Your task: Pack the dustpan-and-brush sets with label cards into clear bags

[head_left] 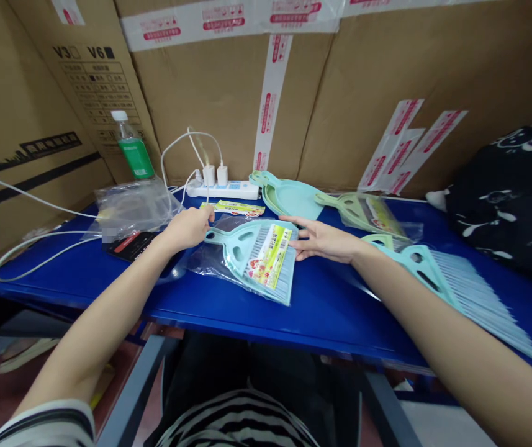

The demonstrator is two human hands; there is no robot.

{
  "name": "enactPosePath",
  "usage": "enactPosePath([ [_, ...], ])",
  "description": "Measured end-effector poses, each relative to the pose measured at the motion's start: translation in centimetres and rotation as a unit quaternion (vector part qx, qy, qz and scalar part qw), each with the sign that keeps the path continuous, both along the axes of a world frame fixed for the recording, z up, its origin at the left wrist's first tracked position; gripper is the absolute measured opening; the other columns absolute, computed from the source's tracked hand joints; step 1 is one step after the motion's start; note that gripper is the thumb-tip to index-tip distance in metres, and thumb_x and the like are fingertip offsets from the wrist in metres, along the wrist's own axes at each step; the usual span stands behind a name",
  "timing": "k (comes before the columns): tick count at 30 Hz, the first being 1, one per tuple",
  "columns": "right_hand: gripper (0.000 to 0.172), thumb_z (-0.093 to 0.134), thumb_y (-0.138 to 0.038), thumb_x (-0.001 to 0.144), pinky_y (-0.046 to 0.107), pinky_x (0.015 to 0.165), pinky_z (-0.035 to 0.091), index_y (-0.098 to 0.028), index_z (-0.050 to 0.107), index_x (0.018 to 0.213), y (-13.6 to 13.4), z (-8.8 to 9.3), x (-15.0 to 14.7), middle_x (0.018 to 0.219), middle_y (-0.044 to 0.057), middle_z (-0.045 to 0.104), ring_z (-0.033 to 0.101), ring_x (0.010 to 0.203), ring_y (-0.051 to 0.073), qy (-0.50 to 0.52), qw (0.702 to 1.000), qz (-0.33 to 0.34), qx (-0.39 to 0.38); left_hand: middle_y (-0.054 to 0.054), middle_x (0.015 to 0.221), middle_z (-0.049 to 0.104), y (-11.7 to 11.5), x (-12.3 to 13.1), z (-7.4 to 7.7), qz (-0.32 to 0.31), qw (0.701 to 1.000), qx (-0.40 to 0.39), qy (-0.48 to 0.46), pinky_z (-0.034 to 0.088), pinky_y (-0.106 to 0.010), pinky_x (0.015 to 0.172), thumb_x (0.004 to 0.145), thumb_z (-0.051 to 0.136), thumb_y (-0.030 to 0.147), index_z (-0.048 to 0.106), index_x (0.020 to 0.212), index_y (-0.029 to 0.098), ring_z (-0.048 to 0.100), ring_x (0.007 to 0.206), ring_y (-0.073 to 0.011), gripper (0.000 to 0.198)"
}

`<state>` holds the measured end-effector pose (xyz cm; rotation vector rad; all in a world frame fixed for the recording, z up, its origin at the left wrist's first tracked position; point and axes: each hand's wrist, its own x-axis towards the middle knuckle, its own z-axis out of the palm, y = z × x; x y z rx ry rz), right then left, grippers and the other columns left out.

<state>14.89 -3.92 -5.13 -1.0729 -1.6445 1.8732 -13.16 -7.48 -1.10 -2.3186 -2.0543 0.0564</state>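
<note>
A mint-green brush and dustpan set [259,257] with a yellow label lies in a clear plastic bag on the blue table [331,304]. My left hand [190,227] is closed at the bag's left end, by the brush handle. My right hand [322,239] lies flat with fingers stretched out, touching the set's right edge. A loose mint brush [461,288] with pale bristles lies under my right forearm.
Stacked teal dustpans [288,197] and a bagged green dustpan [363,211] lie behind. A power strip [223,188] with chargers, a green-labelled bottle [130,148], empty plastic bags [130,208] and a black bag [512,192] crowd the back. Cardboard boxes [228,93] wall the rear.
</note>
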Motion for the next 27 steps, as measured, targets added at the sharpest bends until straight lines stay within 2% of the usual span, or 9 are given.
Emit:
enactPosePath([
  [4,0.081,0.064,-0.006,0.081,0.018,0.065,0.06,-0.02,0.023,0.149,-0.17,0.16,-0.24,0.077,-0.003,0.062,0.064,0.063,0.008,-0.023,1.0,-0.014,0.008,-0.004,0.089,0.07,-0.08,0.15,0.08,0.013,1.0,-0.006,0.006,0.044,-0.029,0.071,0.081,0.045,0.011,0.053,0.108,0.019,0.066,0.09,-0.0223,0.03],
  [12,0.082,0.065,-0.009,0.08,0.025,0.074,0.06,-0.019,0.022,0.149,0.04,-0.05,0.0,0.071,-0.005,0.06,0.065,0.064,0.01,-0.037,0.999,-0.004,0.029,-0.005,0.091,0.07,-0.04,0.23,0.17,0.024,1.0,-0.005,0.006,0.045,-0.029,0.072,0.081,0.046,0.012,0.054,0.109,0.019,0.066,0.09,-0.0226,0.03],
  [16,0.083,0.068,-0.009,0.078,0.025,0.074,0.061,-0.018,0.025,0.148,0.0,0.07,-0.01,0.073,-0.004,0.062,0.067,0.066,0.011,-0.036,0.999,0.001,0.029,-0.006,0.093,0.07,-0.05,0.19,0.15,0.032,0.999,-0.005,-0.005,0.045,-0.03,0.072,0.081,0.045,0.009,0.054,0.111,0.018,0.066,0.089,-0.0235,0.033],
  [22,0.073,0.068,-0.008,0.079,0.02,0.068,0.06,-0.02,0.035,0.143,-0.11,0.27,-0.14,0.071,-0.004,0.062,0.067,0.064,0.01,-0.035,0.999,0.013,0.03,-0.006,0.094,0.07,-0.08,0.16,0.12,0.037,0.999,-0.008,-0.008,0.045,-0.03,0.073,0.081,0.046,0.009,0.053,0.112,0.019,0.067,0.089,-0.0232,0.034],
  [27,0.073,0.069,-0.008,0.077,0.023,0.074,0.06,-0.021,0.036,0.142,0.03,0.13,0.06,0.073,-0.005,0.062,0.068,0.068,0.01,-0.038,0.999,0.024,0.031,-0.007,0.096,0.07,0.04,0.04,-0.01,0.036,0.999,-0.002,-0.001,0.046,-0.03,0.073,0.081,0.044,0.009,0.053,0.111,0.019,0.067,0.088,-0.0232,0.033],
])
